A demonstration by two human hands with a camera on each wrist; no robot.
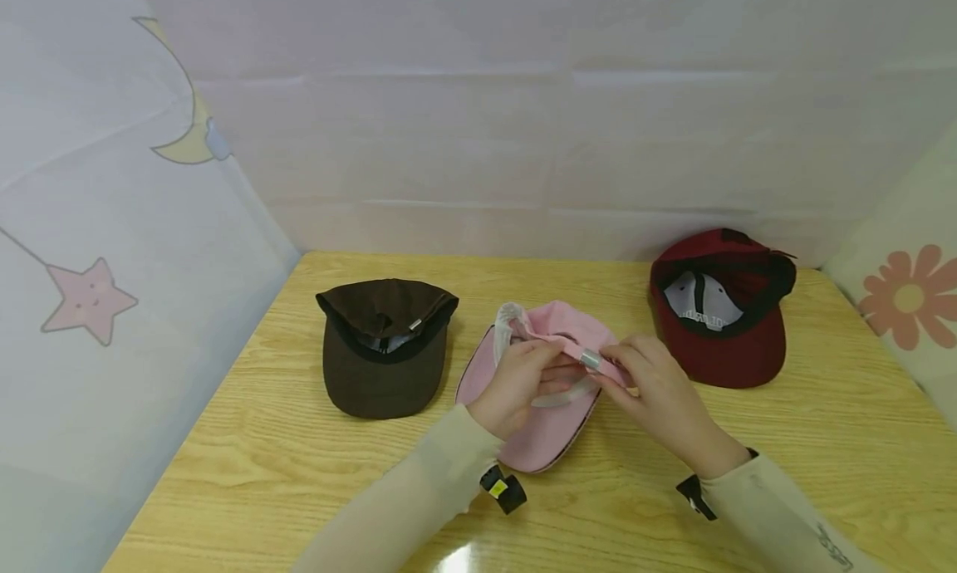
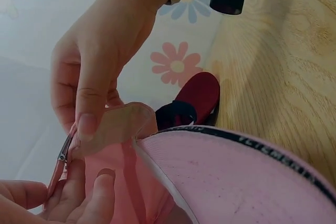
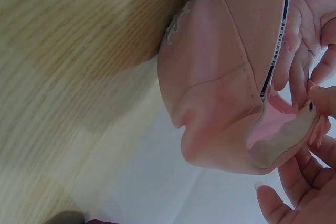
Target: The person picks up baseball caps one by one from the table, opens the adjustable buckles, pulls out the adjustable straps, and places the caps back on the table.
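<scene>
- On the wood-grain table [image 1: 247, 465], between a dark brown baseball cap [image 1: 385, 382] and a maroon baseball cap [image 1: 740, 353]: a pink baseball cap [image 1: 549, 436], opening upward, brim toward the person, edged in lettered black trim [image 2: 268, 150].
- Left hand [image 1: 516, 382] and right hand [image 1: 654, 390] pinch its back strap [image 1: 570, 349] either side of a silver buckle [image 1: 591, 359], partly hiding opening and brim.
- Wider room toward the maroon cap; slim gap toward the brown.

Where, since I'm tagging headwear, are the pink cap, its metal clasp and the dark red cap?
Pink cap [image 3: 220, 61], right wrist view: side of its crown.
Metal clasp [image 1: 591, 359], head view: its silvery face.
Dark red cap [image 1: 738, 358], head view: underside of its brim.
</scene>
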